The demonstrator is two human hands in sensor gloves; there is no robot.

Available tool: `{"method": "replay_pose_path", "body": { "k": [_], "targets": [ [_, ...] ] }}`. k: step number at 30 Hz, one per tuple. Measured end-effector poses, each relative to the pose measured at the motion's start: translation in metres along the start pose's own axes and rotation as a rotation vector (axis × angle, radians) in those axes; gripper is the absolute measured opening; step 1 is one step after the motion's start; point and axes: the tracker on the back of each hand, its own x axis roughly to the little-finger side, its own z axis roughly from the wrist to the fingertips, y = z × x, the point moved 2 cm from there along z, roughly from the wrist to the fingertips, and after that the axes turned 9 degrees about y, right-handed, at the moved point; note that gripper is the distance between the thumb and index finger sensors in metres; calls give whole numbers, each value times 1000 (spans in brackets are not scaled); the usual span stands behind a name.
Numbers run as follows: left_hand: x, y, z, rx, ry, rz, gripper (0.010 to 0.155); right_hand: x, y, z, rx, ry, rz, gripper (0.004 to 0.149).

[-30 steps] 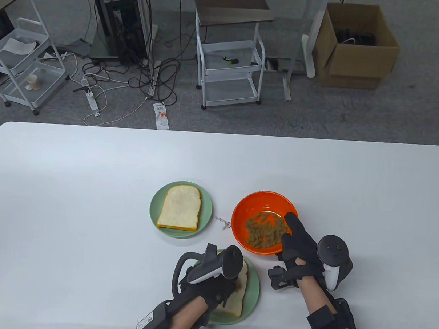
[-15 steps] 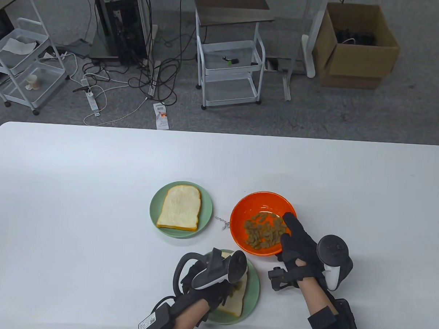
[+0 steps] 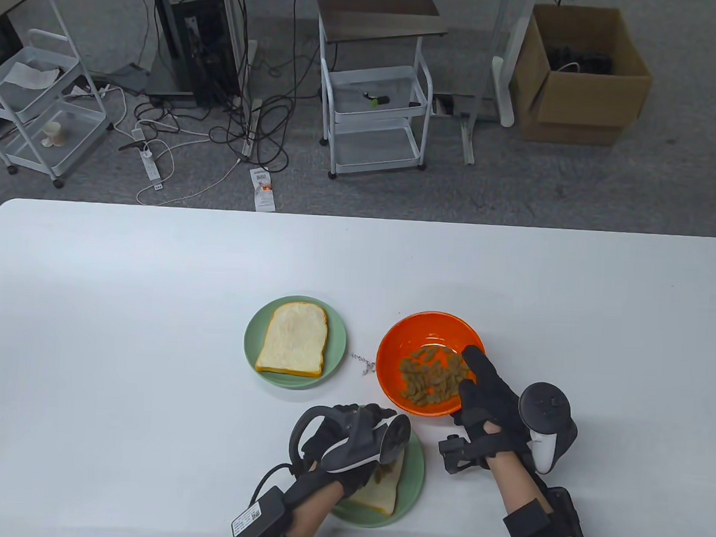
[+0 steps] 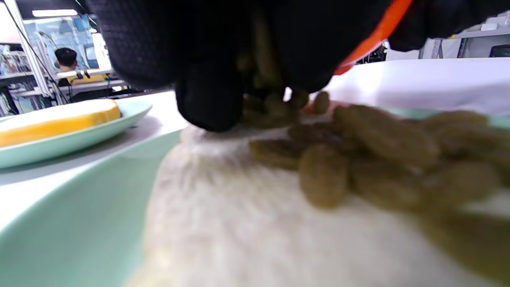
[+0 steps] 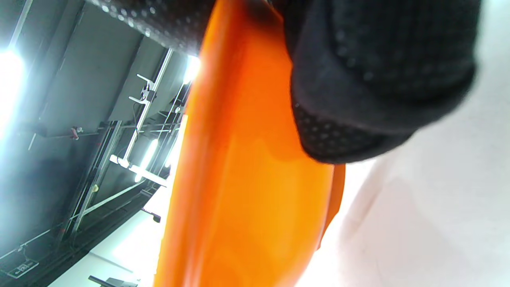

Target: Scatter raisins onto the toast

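An orange bowl (image 3: pixel 399 341) holds a heap of raisins (image 3: pixel 431 379). My right hand (image 3: pixel 483 398) grips the bowl's near right rim, thumb inside; the right wrist view shows the bowl's wall (image 5: pixel 247 179) under my fingers (image 5: pixel 374 91). A near slice of toast (image 3: pixel 384 489) lies on a green plate (image 3: pixel 415 484), with raisins (image 4: pixel 358 159) piled on it. My left hand (image 3: pixel 351 434) hovers low over this toast, fingers bunched around a few raisins (image 4: pixel 267 107) that drop out. A second, plain slice of toast (image 3: pixel 292 347) lies on another green plate (image 3: pixel 254 341) further back.
The white table (image 3: pixel 124 329) stretches wide to the left and right of the plates. A small scrap (image 3: pixel 363 363) lies between the far plate and the bowl. Carts, cables and a cardboard box stand on the floor beyond the table's far edge.
My left hand has shifted up and right over the near toast, and its fingers now show past the tracker. The bowl and my right hand barely moved.
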Motion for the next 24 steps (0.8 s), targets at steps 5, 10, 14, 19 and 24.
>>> {"method": "replay_pose_path", "body": {
  "k": [5, 10, 14, 19, 24],
  "targets": [
    [1, 2, -4, 28, -29, -8, 41, 0, -2, 1, 3, 4, -1, 55],
    [-1, 1, -10, 116, -7, 58, 57, 0, -2, 1, 2, 2, 2, 55],
    [1, -1, -11, 230, -3, 42, 67, 1, -2, 0, -5, -3, -2, 55],
    [7, -3, -11, 294, -4, 40, 75, 0, 1, -1, -20, -8, -2, 55],
    [20, 24, -16, 107, 14, -40, 77, -1, 6, -3, -38, -19, -7, 55]
  ]
}}
